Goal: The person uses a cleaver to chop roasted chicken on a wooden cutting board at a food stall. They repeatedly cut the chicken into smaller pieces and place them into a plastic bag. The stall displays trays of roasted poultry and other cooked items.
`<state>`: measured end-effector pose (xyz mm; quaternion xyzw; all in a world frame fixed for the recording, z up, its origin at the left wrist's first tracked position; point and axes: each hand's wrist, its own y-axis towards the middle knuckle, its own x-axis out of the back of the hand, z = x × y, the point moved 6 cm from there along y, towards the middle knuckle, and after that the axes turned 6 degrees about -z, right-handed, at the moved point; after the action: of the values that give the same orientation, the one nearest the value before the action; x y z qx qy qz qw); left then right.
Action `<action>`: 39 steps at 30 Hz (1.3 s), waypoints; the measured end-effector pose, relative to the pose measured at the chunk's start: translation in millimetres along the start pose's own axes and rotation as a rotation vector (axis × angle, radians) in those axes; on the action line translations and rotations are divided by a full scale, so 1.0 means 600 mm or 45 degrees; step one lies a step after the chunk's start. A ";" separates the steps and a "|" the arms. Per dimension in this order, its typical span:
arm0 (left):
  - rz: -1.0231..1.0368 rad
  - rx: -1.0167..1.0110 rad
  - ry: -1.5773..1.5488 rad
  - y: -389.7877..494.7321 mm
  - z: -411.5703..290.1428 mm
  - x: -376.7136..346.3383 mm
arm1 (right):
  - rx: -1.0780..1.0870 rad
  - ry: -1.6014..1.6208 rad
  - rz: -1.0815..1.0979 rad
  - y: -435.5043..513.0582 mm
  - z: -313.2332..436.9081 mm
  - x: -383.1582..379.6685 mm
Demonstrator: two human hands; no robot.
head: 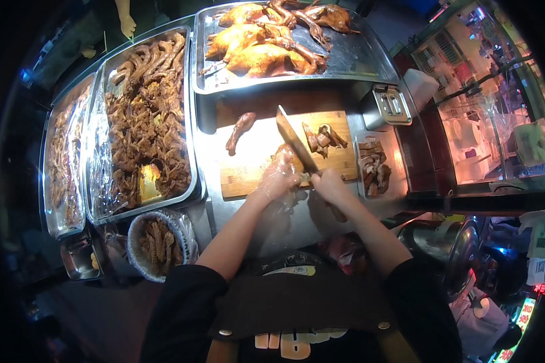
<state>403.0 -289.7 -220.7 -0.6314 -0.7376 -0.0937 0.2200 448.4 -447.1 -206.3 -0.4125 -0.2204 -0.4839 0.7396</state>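
Note:
My right hand (329,186) is closed around the handle of a cleaver (296,138), its blade pointing up and slightly left over a wooden cutting board (236,183). Just left of the blade, my left hand (279,174), in a clear plastic glove, presses on a brown piece of cooked meat (285,153), mostly covered by the fingers. To the right of the blade lie several cut meat pieces (322,139). One long piece of cooked meat (240,133) rests apart at the board's upper left.
Whole roasted ducks (263,59) lie on a metal tray (359,75) beyond the board. Trays of braised meat (150,113) stand left, above a lined tub (134,245). A lidded steel container (393,105) and a meat tray (397,159) are right. Another person's hand (128,26) shows upper left.

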 end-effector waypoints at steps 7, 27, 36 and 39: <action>0.323 0.084 0.359 0.005 -0.048 0.054 | 0.175 0.053 -0.134 0.020 0.048 -0.001; 0.130 0.333 0.209 0.061 -0.054 0.053 | 0.364 0.485 -0.347 -0.036 -0.030 0.106; -0.147 1.074 -1.196 0.033 0.005 -0.025 | 0.536 0.496 -0.154 -0.092 0.046 0.099; -0.102 1.104 -1.148 0.040 0.026 -0.030 | 0.531 0.413 -0.135 -0.080 0.052 0.087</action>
<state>425.0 -295.1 -245.7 -0.4339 -0.7520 0.4816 0.1196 430.3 -458.2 -131.8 -0.1562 -0.2152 -0.5259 0.8080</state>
